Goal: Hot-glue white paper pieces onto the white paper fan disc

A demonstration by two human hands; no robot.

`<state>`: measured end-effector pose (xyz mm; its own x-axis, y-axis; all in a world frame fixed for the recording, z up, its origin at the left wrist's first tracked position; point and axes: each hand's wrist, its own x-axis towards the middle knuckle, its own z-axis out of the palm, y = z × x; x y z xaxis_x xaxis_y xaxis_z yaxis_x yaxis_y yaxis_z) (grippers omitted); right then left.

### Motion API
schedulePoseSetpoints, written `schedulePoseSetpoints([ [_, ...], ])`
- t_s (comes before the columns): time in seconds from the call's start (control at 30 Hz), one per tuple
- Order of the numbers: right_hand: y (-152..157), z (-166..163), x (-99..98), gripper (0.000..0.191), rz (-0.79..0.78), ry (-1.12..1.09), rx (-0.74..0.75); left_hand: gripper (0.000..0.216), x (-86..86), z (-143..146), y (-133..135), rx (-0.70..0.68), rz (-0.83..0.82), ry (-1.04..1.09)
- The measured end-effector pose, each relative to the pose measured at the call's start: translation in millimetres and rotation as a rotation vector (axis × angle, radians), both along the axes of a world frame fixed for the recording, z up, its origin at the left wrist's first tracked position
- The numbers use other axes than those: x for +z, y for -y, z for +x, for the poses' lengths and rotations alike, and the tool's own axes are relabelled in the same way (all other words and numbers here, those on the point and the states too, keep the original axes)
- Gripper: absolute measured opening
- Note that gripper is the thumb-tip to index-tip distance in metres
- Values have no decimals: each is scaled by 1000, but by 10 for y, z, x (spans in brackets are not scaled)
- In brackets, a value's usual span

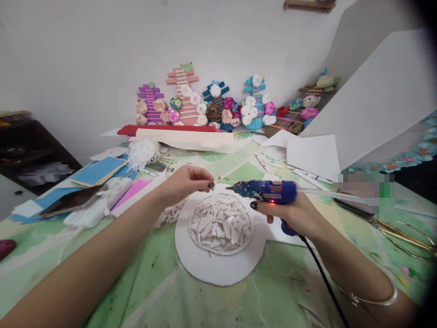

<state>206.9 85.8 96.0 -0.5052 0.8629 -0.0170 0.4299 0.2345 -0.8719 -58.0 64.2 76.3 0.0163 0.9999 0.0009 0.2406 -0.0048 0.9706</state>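
My right hand [290, 214] is wrapped round a blue glue gun [264, 190] with a lit red light. A clear glue stick [331, 195] sticks out of its back, and its nozzle points left. Close to that tip, my left hand [191, 182] has thumb and fingers pinched together; whatever they hold is too small to make out. Below both hands lies a white round card [218, 271], with a strip running off to the right under the right hand. A cord-like ring [252, 234] on it surrounds many torn white paper pieces [221, 223].
More paper scraps [172, 212] lie left of the card. White string [143, 155], blue sheets [99, 171], and a phone-like dark slab [73, 200] are farther left. Scissors [406, 234] lie right. Flower-decorated guitar shapes [184, 98] lean on the wall. A black cord [322, 278] trails from the glue gun.
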Motion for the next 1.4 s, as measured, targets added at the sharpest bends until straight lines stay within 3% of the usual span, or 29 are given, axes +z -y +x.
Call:
schedulePoseSetpoints([
  [0.1, 40, -5, 33, 23, -32, -61, -57, 21, -144, 115, -11, -39, -56, 297],
  [0.2, 73, -21, 66, 24, -54, -90, -68, 19, -193, 134, -9, -87, -70, 440],
  [0.5, 80, -43, 61, 26, -17, -132, 1, 20, -149, 231, 39, -143, -67, 477],
  [0.83, 47, -5, -21, 15, 85, -71, 95, 23, -148, 216, 24, -50, -24, 454],
  [1.0, 3, 49, 60, 16, 130, -63, -2, 28, -130, 242, 30, 48, 15, 209],
  [1.1, -56, 90, 83, 20, 181, -95, -161, 24, -89, 329, 76, 8, 17, -66],
  [1.2, -118, 121, 61, 22, 211, -123, -287, 12, -55, 435, 131, -62, 125, -378],
  [1.4, -157, 139, 1, 23, 251, -124, -288, 10, -96, 546, 145, -95, 295, -643],
])
